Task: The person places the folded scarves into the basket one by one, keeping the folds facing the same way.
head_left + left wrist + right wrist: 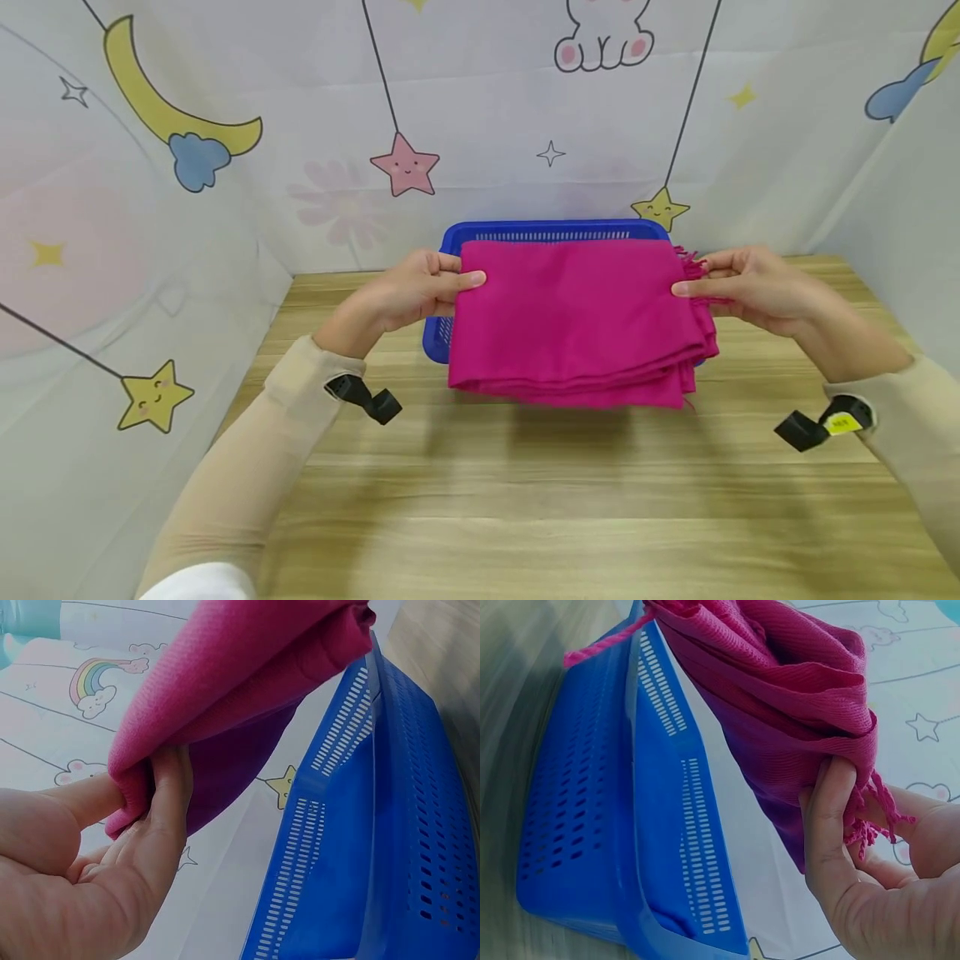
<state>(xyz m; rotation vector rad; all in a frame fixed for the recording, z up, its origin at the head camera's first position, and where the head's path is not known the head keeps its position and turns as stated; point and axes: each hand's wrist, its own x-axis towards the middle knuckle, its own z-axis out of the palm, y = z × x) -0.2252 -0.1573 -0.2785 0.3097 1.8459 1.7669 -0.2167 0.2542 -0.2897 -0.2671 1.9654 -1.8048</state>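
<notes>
A folded magenta scarf [570, 317] with twisted fringe is held up between both hands, above a blue plastic basket [450, 242]. My left hand [412, 292] pinches its left edge, thumb on the near face and fingers behind. At the opposite edge, where the fringe [877, 814] hangs, my right hand [757, 292] pinches the layers in the same way. Both wrist views show the scarf apart from the basket's rim [375, 712]. In the head view the cloth hides most of the basket, including its inside.
The basket stands on a wood-grain table [555, 517] near its back edge. Behind it hangs a white cloth backdrop [487, 100] printed with stars and moons, and similar cloth closes off both sides. A small black camera [367, 400] is strapped to each wrist.
</notes>
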